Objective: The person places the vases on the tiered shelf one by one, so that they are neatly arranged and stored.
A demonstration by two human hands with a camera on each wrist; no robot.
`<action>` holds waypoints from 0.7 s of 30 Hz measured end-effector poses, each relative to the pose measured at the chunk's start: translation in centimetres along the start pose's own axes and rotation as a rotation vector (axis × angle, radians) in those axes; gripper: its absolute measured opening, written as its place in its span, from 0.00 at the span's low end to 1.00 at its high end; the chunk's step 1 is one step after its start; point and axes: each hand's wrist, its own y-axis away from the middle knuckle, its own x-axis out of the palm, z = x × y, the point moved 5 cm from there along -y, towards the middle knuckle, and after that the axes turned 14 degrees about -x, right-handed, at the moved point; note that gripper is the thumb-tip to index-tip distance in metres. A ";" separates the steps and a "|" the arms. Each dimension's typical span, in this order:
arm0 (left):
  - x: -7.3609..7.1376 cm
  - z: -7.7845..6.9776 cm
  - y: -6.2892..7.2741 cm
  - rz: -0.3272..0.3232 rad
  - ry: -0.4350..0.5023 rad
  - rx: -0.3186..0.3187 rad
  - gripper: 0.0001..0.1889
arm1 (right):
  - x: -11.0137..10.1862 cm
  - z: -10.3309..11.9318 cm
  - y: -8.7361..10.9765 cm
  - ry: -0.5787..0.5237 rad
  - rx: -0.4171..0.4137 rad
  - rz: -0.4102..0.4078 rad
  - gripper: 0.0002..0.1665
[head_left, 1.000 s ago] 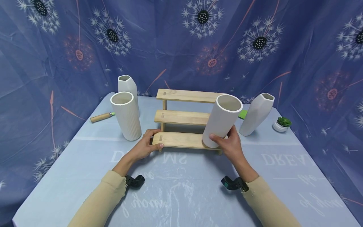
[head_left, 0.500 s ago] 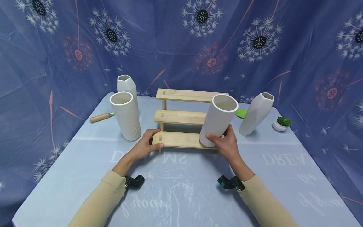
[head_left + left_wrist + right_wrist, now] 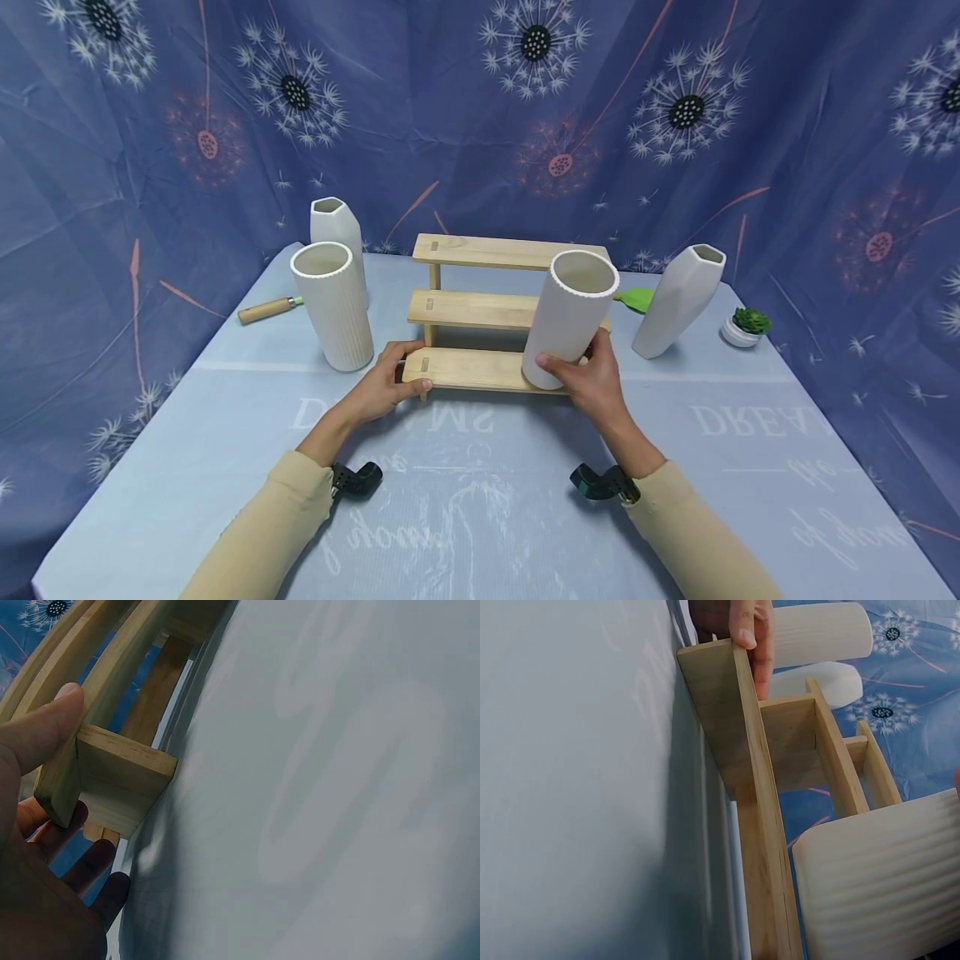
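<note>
My right hand grips a white ribbed cylindrical vase low on its side. The vase is over the right part of the bottom step of a three-tier wooden shelf. In the right wrist view, a thin blue sliver shows between the base of the ribbed vase and the board. My left hand holds the left end of that bottom step. In the left wrist view, its thumb lies on the board, with fingers curled around the end.
Left of the shelf stand another ribbed vase and a faceted white vase behind it. A wooden-handled tool lies farther left. To the right are a faceted vase, a green tool blade and a small potted succulent.
My right hand has moved the ribbed vase leftward along the bottom step, uncovering more of the green blade behind. My left hand has kept its hold on the shelf.
</note>
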 end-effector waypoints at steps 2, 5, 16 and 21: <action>0.0 -0.1 0.1 0.002 0.000 -0.002 0.37 | 0.1 0.0 0.0 0.006 -0.005 0.003 0.47; 0.0 -0.9 0.5 0.006 -0.001 -0.006 0.36 | 0.2 -0.1 0.0 0.014 -0.008 0.002 0.47; -0.2 -3.6 2.5 0.018 -0.008 -0.005 0.35 | 0.3 -0.1 0.1 0.057 -0.015 0.004 0.47; -0.1 -3.0 2.0 0.015 -0.007 0.002 0.35 | 0.3 -0.2 0.1 0.070 -0.008 0.005 0.47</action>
